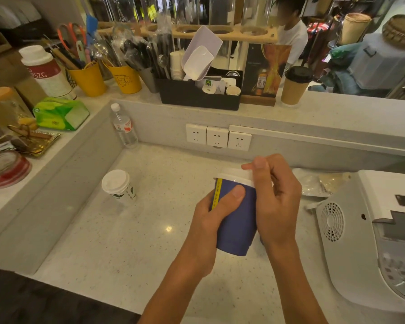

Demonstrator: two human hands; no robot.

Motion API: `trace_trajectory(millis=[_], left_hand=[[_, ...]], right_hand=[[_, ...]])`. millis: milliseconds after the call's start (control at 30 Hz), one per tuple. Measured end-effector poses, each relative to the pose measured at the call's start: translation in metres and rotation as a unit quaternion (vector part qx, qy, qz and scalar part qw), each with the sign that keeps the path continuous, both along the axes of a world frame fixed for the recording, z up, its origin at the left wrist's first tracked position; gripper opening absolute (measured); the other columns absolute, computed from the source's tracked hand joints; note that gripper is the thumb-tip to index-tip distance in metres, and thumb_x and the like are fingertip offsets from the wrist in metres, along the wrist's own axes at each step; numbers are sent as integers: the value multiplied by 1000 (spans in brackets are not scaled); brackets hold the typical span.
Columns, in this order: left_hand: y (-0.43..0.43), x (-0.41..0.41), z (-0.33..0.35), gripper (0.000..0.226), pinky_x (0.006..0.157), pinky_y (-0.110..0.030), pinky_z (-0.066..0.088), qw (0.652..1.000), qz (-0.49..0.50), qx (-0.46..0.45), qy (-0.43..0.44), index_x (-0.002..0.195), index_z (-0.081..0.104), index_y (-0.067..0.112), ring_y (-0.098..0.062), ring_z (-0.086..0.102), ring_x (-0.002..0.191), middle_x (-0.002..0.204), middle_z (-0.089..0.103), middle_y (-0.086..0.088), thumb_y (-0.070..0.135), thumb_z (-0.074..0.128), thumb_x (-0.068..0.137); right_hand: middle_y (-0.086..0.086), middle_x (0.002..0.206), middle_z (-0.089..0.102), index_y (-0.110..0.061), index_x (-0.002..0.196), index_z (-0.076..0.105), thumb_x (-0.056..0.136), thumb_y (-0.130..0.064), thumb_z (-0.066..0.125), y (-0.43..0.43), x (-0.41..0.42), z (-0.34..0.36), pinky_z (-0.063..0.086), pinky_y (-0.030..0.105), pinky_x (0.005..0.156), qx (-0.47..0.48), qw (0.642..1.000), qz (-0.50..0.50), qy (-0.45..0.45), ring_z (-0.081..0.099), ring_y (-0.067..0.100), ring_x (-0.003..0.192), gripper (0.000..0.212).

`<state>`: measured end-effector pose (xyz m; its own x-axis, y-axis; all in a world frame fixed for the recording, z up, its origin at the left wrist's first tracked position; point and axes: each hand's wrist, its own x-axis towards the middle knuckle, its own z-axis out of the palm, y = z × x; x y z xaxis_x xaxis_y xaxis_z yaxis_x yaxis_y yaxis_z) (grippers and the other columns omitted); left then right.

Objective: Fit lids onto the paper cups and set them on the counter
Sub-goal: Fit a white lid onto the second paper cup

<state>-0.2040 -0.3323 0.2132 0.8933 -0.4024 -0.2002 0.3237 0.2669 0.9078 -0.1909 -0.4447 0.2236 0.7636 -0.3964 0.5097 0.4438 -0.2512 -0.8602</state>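
Left hand: the left hand (214, 215) is wrapped around the side of the blue paper cup (236, 220), thumb lying across the front just below the rim, fingers clamped on the cup's wall.
Right hand: the right hand (275, 199) is closed over the cup's right side and top edge, thumb pressing down on the white lid (235, 175).
Blue paper cup: held between both hands above the tabletop (131, 249), tilted a little toward the camera, with a yellow strip running down its left side; its base is clear of the surface.
White lid: sits on the cup's mouth; whether it is fully seated all round cannot be told, as the right hand hides part of the rim.
Second cup: a white paper cup with green print (119, 187) stands upright on the tabletop to the left, already lidded, well apart from the hands.
Third cup: a brown paper cup with a black lid (295, 86) stands on the raised ledge behind.
Water bottle: a clear bottle (124, 126) stands in the back corner against the wall.
Sockets: three white wall sockets (218, 136) sit side by side on the back wall.
Machine: a white appliance (369, 232) with a round vent occupies the right edge of the tabletop.
Ledge clutter: yellow tubs of utensils (108, 79) and a black organiser (197, 94) line the ledge.
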Motion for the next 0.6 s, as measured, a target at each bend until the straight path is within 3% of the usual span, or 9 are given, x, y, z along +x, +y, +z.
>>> trace_trajectory(millis=[133, 267, 367, 433, 533, 600], left_hand=[[-1, 0, -4, 69, 55, -31, 57, 999, 39, -9, 29, 113, 65, 5, -24, 69, 66, 88, 72, -15, 53, 72, 65], [-3, -1, -22, 73, 61, -36, 60, 993, 113, 0, 42, 116, 65, 9, -29, 72, 75, 98, 74, -16, 56, 74, 62], [-3, 7, -48, 64, 76, -29, 60, 968, 225, 66, -89, 121, 60, 25, -20, 72, 96, 110, 72, -1, 50, 77, 65], [3, 16, -65, 74, 88, -21, 55, 942, 249, 117, -194, 132, 49, 27, -12, 63, 113, 123, 63, 9, 43, 81, 67], [18, 27, -87, 86, 97, -20, 49, 914, 240, 139, -295, 139, 39, 27, -18, 53, 127, 135, 52, 8, 37, 87, 68], [27, 31, -97, 88, 99, -22, 47, 887, 239, 153, -363, 139, 37, 25, -25, 51, 128, 136, 49, 4, 37, 89, 69]], right_hand=[[-18, 75, 60, 1, 82, 61, 97, -32, 44, 4, 2, -8, 43, 13, 66, 13, 1000, 13, 25, 58, 3, 71, 40], [-17, 78, 64, 0, 85, 62, 99, -26, 47, 10, 7, -23, 46, 13, 67, 37, 995, 57, 75, 61, 1, 73, 33], [-6, 99, 68, -13, 90, 67, 97, -23, 49, 9, 11, -31, 49, 27, 83, 47, 984, 117, 123, 63, 12, 97, 22], [1, 115, 65, -18, 88, 71, 98, -24, 55, 4, 12, -36, 47, 34, 97, 62, 967, 149, 199, 57, 19, 116, 20], [-1, 120, 66, -16, 111, 68, 99, -24, 54, -2, 9, -37, 51, 32, 90, 187, 894, 289, 287, 60, 18, 113, 20], [-1, 123, 69, -23, 134, 57, 96, -21, 56, -5, 7, -39, 54, 34, 92, 277, 845, 344, 302, 66, 17, 111, 38]])
